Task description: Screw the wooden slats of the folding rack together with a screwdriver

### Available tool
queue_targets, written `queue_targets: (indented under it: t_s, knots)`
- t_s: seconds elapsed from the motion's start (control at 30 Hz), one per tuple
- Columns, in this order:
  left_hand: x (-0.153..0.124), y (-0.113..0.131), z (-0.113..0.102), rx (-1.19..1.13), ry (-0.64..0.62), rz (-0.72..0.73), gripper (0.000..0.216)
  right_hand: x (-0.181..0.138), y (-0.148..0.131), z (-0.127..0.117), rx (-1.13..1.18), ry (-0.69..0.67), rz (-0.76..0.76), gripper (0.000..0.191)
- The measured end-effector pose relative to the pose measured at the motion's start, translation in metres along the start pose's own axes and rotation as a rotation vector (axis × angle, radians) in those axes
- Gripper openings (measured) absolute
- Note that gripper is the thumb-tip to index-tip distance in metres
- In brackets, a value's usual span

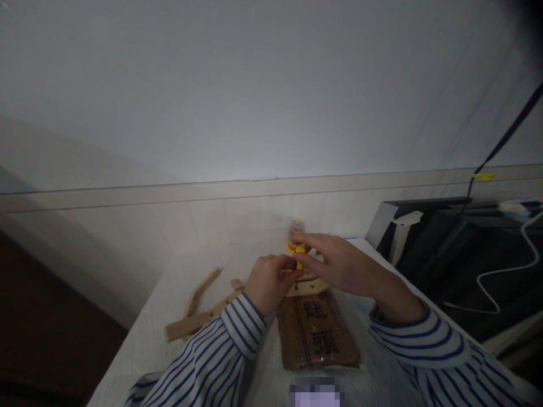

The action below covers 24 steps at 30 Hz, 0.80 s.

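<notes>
Over the far part of a white table (156, 328), my left hand (268, 281) is curled shut around a pale wooden piece (306, 287) with small holes. My right hand (339, 263) pinches a small yellow plastic part (299, 249) just above that piece, fingers pressed together. Both wrists wear blue-and-white striped sleeves. A blurred yellow and grey object (296, 227) stands just behind the hands.
Wooden bars (199, 316) joined in an angled frame lie left of my hands. A brown printed packet (316, 330) lies flat in front of me. To the right stand a black surface (445, 254), a white cable (496, 274) and a black cord (509, 133). A tiled wall rises behind.
</notes>
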<state>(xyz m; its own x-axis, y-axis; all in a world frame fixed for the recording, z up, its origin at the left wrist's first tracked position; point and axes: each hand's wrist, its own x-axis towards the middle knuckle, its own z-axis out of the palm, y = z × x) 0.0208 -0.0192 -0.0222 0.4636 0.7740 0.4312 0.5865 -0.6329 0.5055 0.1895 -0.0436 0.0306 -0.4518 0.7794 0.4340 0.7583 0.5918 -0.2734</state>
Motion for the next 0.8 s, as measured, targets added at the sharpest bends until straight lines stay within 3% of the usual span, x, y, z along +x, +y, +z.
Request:
queue_targets:
  t_s: [0.37, 0.8]
  knots:
    - [0.0008, 0.0007, 0.0002, 0.011, -0.012, 0.003, 0.015, 0.0008, -0.0011, -0.0016, 0.009, -0.064, -0.012, 0.031]
    - [0.0017, 0.0007, -0.0019, 0.028, -0.077, 0.047, 0.013, 0.0018, 0.0027, -0.0008, -0.046, -0.033, -0.031, 0.028]
